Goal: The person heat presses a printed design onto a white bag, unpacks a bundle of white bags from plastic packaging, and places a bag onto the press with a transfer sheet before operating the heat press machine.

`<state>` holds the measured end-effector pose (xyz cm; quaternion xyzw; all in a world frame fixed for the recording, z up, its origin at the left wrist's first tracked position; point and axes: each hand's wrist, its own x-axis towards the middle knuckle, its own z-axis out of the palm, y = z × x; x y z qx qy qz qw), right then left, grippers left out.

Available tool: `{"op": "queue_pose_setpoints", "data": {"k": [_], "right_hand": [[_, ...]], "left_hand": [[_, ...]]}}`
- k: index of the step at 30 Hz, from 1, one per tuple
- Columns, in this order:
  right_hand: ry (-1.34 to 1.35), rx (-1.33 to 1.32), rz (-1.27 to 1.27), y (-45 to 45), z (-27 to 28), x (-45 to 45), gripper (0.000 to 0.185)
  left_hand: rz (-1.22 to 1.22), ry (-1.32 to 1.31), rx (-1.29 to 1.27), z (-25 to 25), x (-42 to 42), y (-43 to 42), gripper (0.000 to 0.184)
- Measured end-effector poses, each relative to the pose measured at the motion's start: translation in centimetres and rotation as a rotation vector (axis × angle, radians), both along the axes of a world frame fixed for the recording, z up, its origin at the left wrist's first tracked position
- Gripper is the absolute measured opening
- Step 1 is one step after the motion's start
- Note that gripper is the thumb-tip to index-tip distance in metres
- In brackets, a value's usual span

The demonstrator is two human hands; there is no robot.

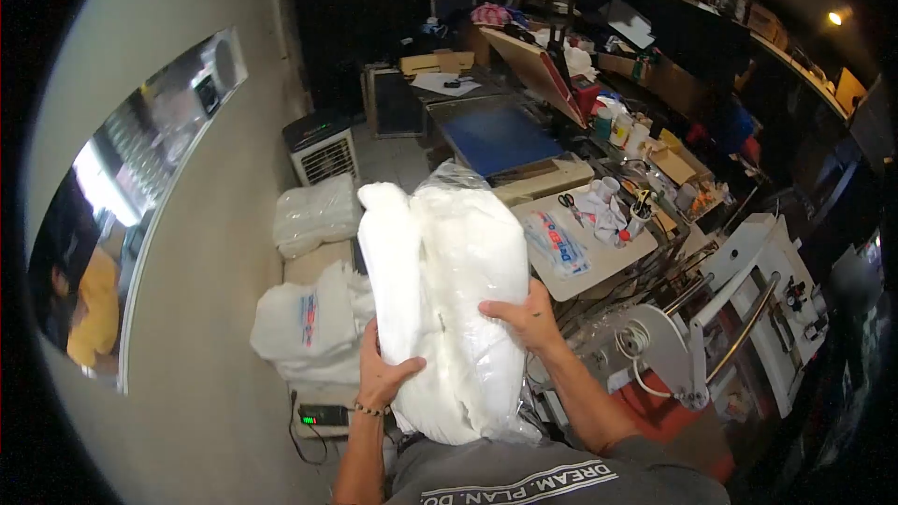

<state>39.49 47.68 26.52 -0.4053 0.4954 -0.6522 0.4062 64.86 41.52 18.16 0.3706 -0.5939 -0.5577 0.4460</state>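
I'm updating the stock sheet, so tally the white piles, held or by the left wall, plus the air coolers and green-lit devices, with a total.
White piles: 3 (the held bundle, the clear-wrapped pile, the printed pile)
Air coolers: 1 (the air cooler)
Green-lit devices: 1 (the small black device)
Total: 5

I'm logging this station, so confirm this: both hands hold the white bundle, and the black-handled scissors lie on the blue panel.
Wrong on the scissors: the head view shows them on the pale board, not the blue panel. The left hand and right hand do hold the white bundle.
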Motion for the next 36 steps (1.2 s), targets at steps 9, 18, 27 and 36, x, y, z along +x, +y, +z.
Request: {"op": "queue_pose_setpoints", "data": {"k": [9, 18, 27, 36], "right_hand": [[0.097, 0.006, 0.078, -23.0, -4.9, -5.6, 0.047], [0.099, -0.080, 0.265, -43.0, -1.4, -10.7, 0.040], [0.193, 0.105, 0.224, -60.9, -3.4, -15.7, 0.047], [0.175, 0.087, -0.093, -73.0, 4.4, -22.6, 0.047]], "left_hand": [[0.045, 0.085, 0.078, -2.0, -6.2, -19.3, 0.085], [0.253, 0.082, 0.149, 1.4, -11.0, -35.9, 0.090], [0.201, 0.111, 0.155, -2.3, -14.2, -55.3, 0.082], [-0.057, 0.046, 0.087, -0.6, -18.7, -86.9, 0.081]]}}
